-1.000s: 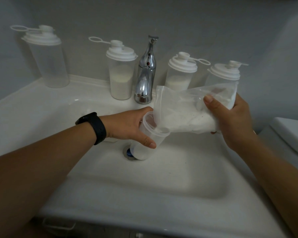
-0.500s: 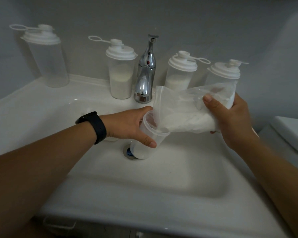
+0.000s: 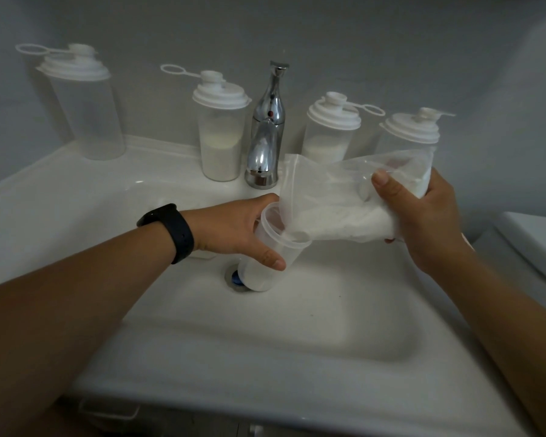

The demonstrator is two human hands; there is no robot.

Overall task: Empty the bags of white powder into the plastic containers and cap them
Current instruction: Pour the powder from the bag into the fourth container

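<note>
partly hidden drain behind open container, bag covering capped container

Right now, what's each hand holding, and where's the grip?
Left hand grips the open container around its upper wall. Right hand grips the bag at its bottom end.

No text, label, brand, number or sign can be read anywhere

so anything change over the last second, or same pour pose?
Nothing visibly changed. The left hand grips the open container, tilted over the sink drain; the right hand holds the bag of white powder with its mouth in the container's opening. The four capped containers and faucet stand where they were.
</note>
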